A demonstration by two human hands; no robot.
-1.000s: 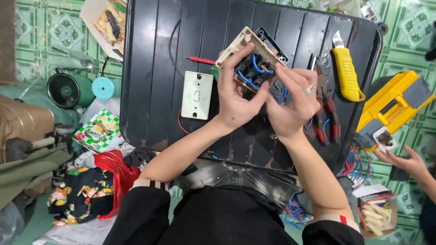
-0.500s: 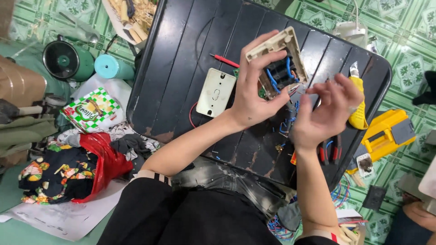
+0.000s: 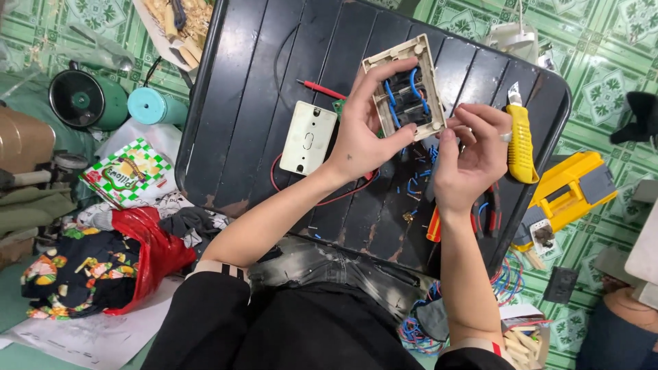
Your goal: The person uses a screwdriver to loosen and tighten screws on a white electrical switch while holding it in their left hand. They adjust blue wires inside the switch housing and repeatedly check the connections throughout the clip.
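A single head-worn camera looks steeply down from above the person's lap, close over the black ridged table [image 3: 274, 103], which fills the middle and far part of the frame. Both forearms enter from the near edge. Green tiled floor [image 3: 603, 62] shows left and right.

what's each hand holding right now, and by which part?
Left hand holds the beige switch box by its long side edges, wired back facing up. Right hand pinches something at the box's lower corner; too small to tell what.
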